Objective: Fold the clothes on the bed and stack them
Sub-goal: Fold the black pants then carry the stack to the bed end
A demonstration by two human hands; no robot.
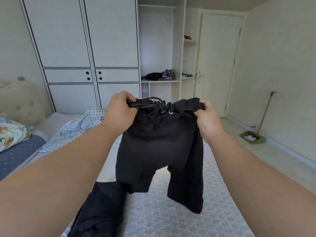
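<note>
Both arms outstretched — our left hand (pixel 119 111) and right hand (pixel 207 119) curl fingers round the black shorts' (pixel 159 151) waistband, legs hanging above the bed (pixel 153 216).

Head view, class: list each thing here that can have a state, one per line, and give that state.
Black shorts: unfolded, held up by the waistband, legs hanging over the bed.
Left hand: grips one end of the waistband.
Right hand: grips the other end.
Dark garment: lying on the bed, not neatly folded.
Checked shirt: crumpled, unfolded.
Wardrobe doors: closed.
Room door: closed.
</note>
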